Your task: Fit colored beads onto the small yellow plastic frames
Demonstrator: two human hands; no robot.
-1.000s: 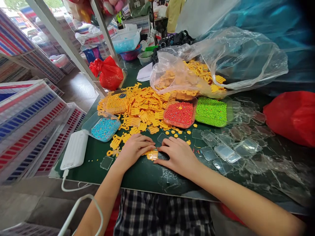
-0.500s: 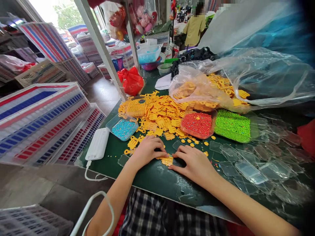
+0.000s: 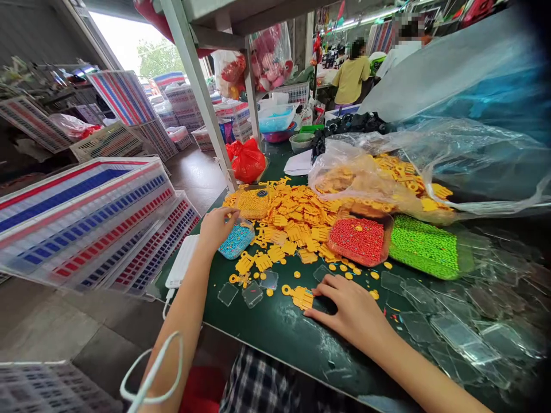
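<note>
My left hand [image 3: 217, 227] reaches out to the clear tray of blue beads [image 3: 236, 241], fingers curled at its near-left edge; I cannot make out whether they hold anything. My right hand [image 3: 353, 310] rests on the green table [image 3: 275, 332], fingers bent, fingertips pressing a small yellow comb-shaped plastic piece [image 3: 301, 297]. A heap of the same yellow pieces [image 3: 297, 221] lies just beyond. Trays of red beads [image 3: 358, 240], green beads [image 3: 424, 246] and yellow beads [image 3: 253, 202] stand around the heap.
A clear bag of yellow parts [image 3: 387, 178] lies at the back. Several clear plastic lids [image 3: 443, 321] cover the right side. A white power bank [image 3: 183, 261] sits at the left edge. Striped crates [image 3: 86, 223] stack on the left; a red bag [image 3: 247, 160] and people stand farther back.
My left hand let go of the yellow piece and moved forward-left to the blue bead tray. My right hand stayed on the piece. The camera tilted upward.
</note>
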